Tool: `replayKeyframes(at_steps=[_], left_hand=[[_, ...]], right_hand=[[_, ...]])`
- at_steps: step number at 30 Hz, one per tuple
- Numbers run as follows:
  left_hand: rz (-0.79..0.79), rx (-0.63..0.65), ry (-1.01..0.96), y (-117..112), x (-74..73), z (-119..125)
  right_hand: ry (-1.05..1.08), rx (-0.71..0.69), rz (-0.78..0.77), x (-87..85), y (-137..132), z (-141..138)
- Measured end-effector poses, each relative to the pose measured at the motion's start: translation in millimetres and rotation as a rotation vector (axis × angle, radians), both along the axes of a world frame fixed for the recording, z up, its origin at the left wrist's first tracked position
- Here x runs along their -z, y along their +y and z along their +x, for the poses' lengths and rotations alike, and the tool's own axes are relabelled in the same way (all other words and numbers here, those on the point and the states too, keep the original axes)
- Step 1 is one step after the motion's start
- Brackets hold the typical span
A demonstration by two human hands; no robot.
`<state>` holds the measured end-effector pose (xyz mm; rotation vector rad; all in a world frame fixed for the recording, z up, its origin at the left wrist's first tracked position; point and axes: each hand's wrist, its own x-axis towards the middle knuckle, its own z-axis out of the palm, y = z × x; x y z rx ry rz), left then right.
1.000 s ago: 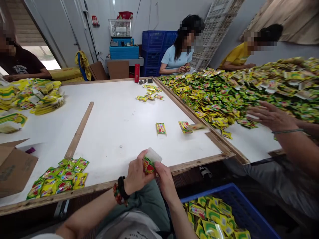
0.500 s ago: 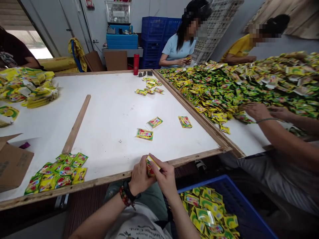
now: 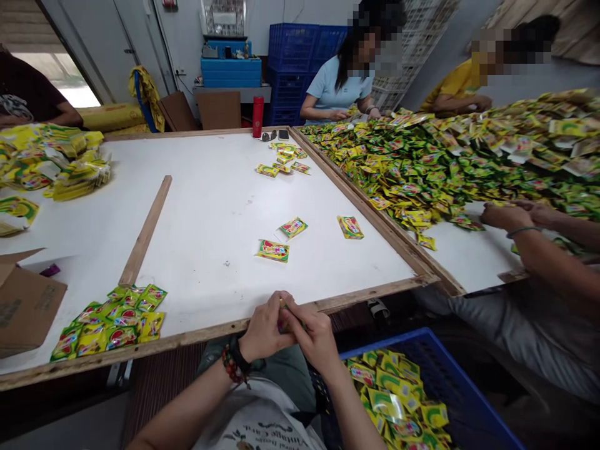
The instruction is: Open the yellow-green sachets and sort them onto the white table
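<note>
The left hand (image 3: 263,329) and the right hand (image 3: 315,340) meet just over the near wooden edge of the desk (image 3: 210,187). Their fingers are closed around one sachet (image 3: 283,325), which is mostly hidden between them. Loose sachets (image 3: 273,250) lie ahead, a sachet pile (image 3: 110,322) sits to the left, and a blue crate (image 3: 450,375) stands below to the right.
</note>
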<state>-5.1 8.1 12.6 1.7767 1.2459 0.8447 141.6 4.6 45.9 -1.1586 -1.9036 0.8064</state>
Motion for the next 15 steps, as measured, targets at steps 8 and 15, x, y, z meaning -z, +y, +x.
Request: replayKeyframes(at_steps=[8, 15], left_hand=[[-0.53, -0.244, 0.062, 115.3, -29.9, -51.2], [-0.453, -0.174, 0.059, 142.4, -30.8, -23.5]], right_hand=[[-0.785, 0.49, -0.22, 11.4, -49.0, 125.9], [-0.263, 0.271, -0.085, 25.2, -4.8, 61.3]])
